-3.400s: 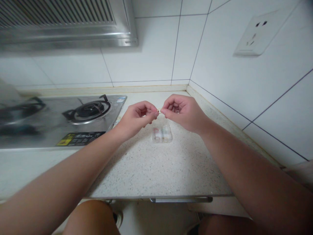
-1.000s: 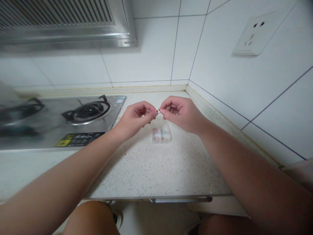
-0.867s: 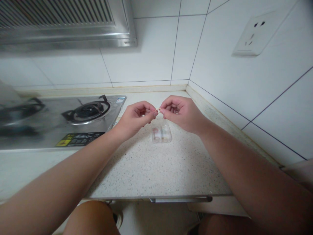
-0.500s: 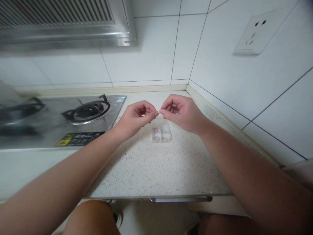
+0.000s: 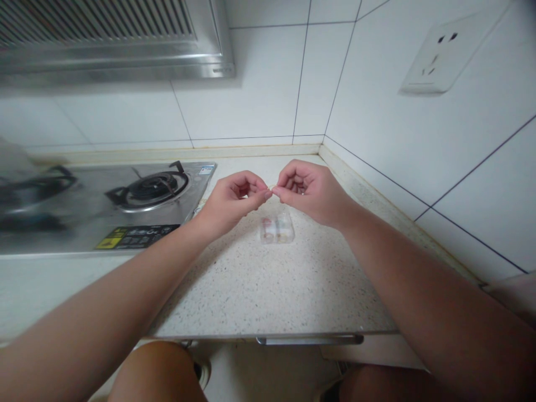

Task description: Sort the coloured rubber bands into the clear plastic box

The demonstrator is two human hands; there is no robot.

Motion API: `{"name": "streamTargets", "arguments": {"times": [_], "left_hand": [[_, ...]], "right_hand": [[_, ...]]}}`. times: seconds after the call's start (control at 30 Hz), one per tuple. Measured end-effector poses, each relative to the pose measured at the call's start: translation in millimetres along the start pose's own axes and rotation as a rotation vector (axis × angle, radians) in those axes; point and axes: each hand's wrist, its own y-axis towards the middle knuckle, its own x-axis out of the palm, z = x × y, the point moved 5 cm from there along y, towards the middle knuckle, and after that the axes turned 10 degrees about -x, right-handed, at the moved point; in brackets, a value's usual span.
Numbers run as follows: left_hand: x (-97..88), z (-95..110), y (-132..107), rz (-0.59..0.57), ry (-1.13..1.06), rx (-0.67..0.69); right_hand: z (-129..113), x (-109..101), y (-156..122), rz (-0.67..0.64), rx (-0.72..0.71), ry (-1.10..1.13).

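Item (image 5: 271, 187), thin/yellowish, pinched btwn L hand (image 5: 234, 196) & R hand (image 5: 313, 188).

between the fingertips of the left hand (image 5: 237, 198) and right hand (image 5: 312, 192), the thin yellowish piece (image 5: 272, 187) is too small to show its material. just below the hands, the small box (image 5: 277, 231) looks like clear, shiny plastic. the countertop (image 5: 285, 296) under them is speckled, stone-like, smooth with a dull sheen. left of the left hand, the stove top (image 5: 94, 204) is greyish metal with soft reflections, its burner (image 5: 154, 187) dark and matt. beyond and above that hand, the range hood (image 5: 167, 61) is glossy metal. up right of the right hand, the socket plate (image 5: 438, 56) appears smooth white plastic.
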Motion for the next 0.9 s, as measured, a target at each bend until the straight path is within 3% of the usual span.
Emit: {"name": "streamTargets", "arguments": {"times": [0.9], "left_hand": [[3.9, 3.3, -2.2, -0.042, 0.001, 0.002]], "right_hand": [[2.0, -0.7, 0.2, 0.006, -0.009, 0.007]]}}
